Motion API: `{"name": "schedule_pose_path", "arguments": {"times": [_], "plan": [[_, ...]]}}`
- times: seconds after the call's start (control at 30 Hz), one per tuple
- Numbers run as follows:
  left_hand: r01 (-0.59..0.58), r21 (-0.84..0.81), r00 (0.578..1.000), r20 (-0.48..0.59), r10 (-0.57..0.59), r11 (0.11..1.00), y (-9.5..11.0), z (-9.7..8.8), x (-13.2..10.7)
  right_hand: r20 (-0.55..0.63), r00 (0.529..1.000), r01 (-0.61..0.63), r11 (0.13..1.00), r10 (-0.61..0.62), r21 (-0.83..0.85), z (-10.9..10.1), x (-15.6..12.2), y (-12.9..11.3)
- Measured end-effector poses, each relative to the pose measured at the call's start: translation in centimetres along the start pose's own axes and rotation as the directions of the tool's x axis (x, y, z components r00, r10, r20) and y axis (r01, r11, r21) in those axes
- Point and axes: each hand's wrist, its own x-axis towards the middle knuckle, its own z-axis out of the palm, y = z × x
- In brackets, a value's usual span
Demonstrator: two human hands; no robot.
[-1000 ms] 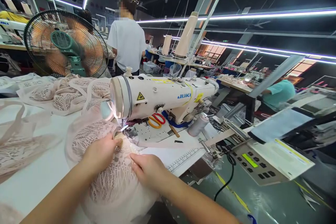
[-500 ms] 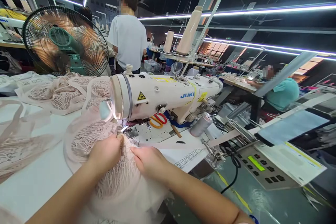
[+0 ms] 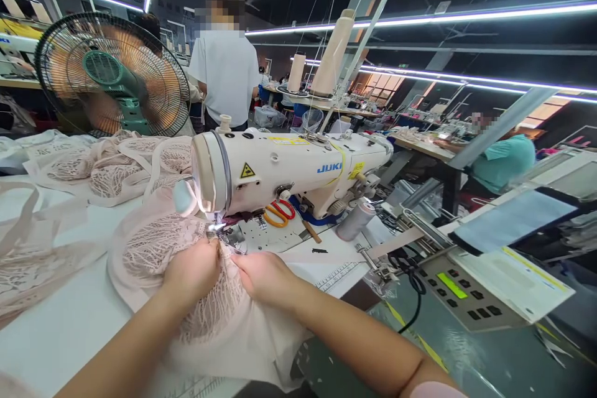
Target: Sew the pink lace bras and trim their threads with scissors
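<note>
Well out to the left of the fingers, pale lace pieces [image 3: 112, 177] lie heaped and crumpled on the smooth white desk [image 3: 51, 314], soft straps looping over one another. Nearer in spreads the lace garment [image 3: 214, 311]: rounded openwork veined like leaves, a broad smooth band curving round to the left of the left fingers, and sheer-looking cloth hanging in loose folds below both hands. The left hand [image 3: 193, 270] is the nearer one to the metal foot [image 3: 215, 225] of the glossy, barrel-shaped sewing machine [image 3: 261, 165]; its fingers are curled in, pinching the lace, with the foot just beyond them. That closeness is what counts, I'd say: the gathered edge makes a short line from the foot back between the hands, slanting toward the right fingers. Just right of it, the right hand [image 3: 268, 280] nips the same lace between thumb and forefinger; its other fingers are tucked out of my sight. Beyond those fingers and to their right lie scissors [image 3: 278, 214] with orange and red loops, then a tapered grey thread cone [image 3: 355, 222], and, well off to the right, a boxy control panel [image 3: 459, 301] with a lit green strip.
</note>
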Motion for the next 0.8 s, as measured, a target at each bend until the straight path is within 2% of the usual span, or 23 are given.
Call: {"name": "schedule_pose_path", "arguments": {"times": [0.23,0.37,0.47,0.53,0.67,0.73,0.8], "plan": [[0.018,-0.005,0.998,-0.054,-0.018,1.000,-1.0,0.3,0.8,0.035,0.998,-0.059,0.998,0.059,0.014,-0.3,0.6,-0.4],[0.009,-0.002,0.995,-0.099,-0.010,1.000,-2.1,0.0,0.8,0.001,0.998,-0.066,0.998,0.066,0.000,0.0,0.5,-0.4],[0.035,-0.008,0.994,-0.107,-0.036,0.999,-2.6,-0.5,0.5,-0.044,0.999,-0.019,1.000,0.019,-0.010,-0.1,-0.4,0.1],[0.048,-0.014,0.991,-0.122,-0.049,0.999,-2.6,-0.9,0.1,-0.033,0.999,0.037,0.999,-0.038,-0.014,-0.3,-1.3,0.5],[-0.011,0.051,0.984,-0.176,0.020,0.999,-2.1,-1.8,-1.7,0.023,0.995,0.101,0.995,-0.101,0.005,-0.6,-2.7,1.0],[-0.034,0.108,0.990,-0.133,0.048,0.994,-1.6,-2.2,-2.7,0.023,0.994,0.106,0.994,-0.107,0.024,-0.4,-2.9,1.2],[-0.048,0.140,0.998,-0.023,0.052,0.989,-1.2,-2.4,-3.5,0.010,0.994,0.108,0.993,-0.108,0.036,-0.2,-2.7,1.3]]}}
